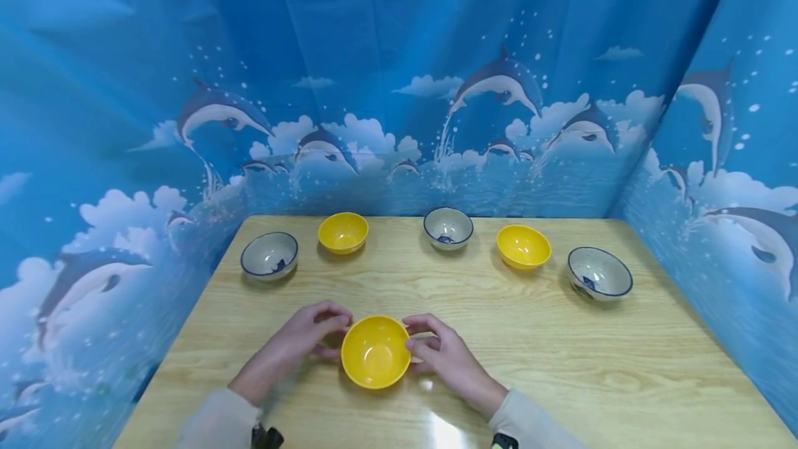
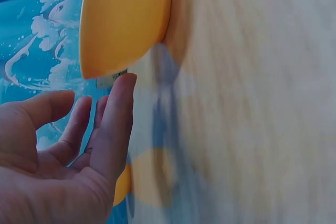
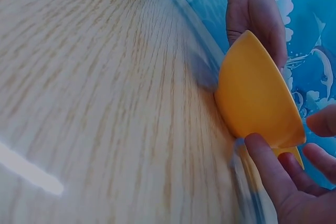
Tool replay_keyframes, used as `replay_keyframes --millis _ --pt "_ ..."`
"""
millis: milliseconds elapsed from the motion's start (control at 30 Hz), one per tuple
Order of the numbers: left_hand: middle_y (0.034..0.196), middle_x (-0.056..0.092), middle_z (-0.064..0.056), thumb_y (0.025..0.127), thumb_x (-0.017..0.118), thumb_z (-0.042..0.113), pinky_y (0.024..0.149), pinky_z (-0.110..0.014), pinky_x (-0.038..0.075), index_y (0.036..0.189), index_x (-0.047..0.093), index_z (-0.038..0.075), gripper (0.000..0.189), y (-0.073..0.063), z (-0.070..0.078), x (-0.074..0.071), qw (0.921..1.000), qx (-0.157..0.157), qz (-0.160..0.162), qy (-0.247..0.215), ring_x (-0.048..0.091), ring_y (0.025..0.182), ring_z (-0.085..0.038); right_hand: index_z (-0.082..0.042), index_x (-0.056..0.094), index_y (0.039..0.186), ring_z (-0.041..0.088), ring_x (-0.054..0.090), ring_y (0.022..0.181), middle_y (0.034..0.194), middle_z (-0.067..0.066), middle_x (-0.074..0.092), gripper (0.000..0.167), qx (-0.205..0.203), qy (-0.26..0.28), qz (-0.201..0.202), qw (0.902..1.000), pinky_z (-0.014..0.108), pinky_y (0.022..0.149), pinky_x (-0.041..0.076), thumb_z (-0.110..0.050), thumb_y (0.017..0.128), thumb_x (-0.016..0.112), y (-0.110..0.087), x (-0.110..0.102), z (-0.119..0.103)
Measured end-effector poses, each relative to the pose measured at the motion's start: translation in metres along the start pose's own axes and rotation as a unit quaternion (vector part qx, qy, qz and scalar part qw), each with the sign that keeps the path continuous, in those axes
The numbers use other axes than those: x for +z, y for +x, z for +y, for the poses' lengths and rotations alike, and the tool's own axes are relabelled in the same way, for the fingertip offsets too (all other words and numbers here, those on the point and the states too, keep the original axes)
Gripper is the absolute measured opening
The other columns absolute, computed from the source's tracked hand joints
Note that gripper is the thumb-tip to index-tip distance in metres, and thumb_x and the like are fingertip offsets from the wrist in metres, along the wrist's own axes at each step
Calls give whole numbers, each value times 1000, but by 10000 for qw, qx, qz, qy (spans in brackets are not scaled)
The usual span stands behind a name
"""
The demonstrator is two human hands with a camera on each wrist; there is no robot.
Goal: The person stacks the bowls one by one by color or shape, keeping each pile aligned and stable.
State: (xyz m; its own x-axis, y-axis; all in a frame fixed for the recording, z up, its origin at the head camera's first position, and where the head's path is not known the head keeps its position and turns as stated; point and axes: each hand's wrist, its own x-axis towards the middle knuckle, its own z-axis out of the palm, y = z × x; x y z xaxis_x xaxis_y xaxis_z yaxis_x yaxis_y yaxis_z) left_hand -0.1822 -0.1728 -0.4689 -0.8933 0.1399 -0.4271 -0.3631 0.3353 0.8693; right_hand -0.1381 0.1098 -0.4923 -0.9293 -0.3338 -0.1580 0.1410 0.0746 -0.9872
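Note:
A yellow bowl [image 1: 376,353] stands upright on the near middle of the table, between my two hands. On its left side is my left hand [image 1: 318,329], fingers loosely bent; in the left wrist view its thumb and fingers stay spread, one fingertip close to the wall of the yellow bowl [image 2: 126,19]. My right hand [image 1: 439,352] is at the other side. In the right wrist view a fingertip of the right hand [image 3: 294,192] is at the lower wall of the yellow bowl [image 3: 257,93], and its thumb stands slightly off the rim. Whether that fingertip touches is unclear.
Along the back of the wooden table [image 1: 499,324] stand a grey blue-rimmed bowl [image 1: 269,256], a yellow bowl [image 1: 343,233], a second grey bowl [image 1: 448,229], another yellow bowl [image 1: 524,247] and a third grey bowl [image 1: 600,273]. A dolphin-print curtain [image 1: 399,75] hangs behind.

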Motion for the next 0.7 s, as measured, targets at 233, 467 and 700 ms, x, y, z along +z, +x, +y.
replay_keyframes --millis 233,467,700 --pt "135 64 -17 112 63 21 88 -37 69 138 65 6 30 15 11 -12 9985 393 361 159 69 118 -29 -4 54 154 26 70 120 148 23 57 49 70 -74 -74 9999 44 92 68 -21 109 67 0 1 -2" --pt "162 48 -15 114 59 24 103 -40 64 158 50 13 47 42 29 -25 9945 636 788 267 67 129 -34 -5 52 156 25 70 118 148 23 57 52 101 -76 -103 9999 44 91 68 -20 108 68 1 3 -1" --pt "175 31 -17 114 58 24 108 -47 61 170 36 18 61 66 40 -27 9870 902 1220 526 60 137 -36 -6 51 159 25 70 118 152 25 54 53 -48 -27 -253 9997 44 92 68 -17 109 66 3 4 2"
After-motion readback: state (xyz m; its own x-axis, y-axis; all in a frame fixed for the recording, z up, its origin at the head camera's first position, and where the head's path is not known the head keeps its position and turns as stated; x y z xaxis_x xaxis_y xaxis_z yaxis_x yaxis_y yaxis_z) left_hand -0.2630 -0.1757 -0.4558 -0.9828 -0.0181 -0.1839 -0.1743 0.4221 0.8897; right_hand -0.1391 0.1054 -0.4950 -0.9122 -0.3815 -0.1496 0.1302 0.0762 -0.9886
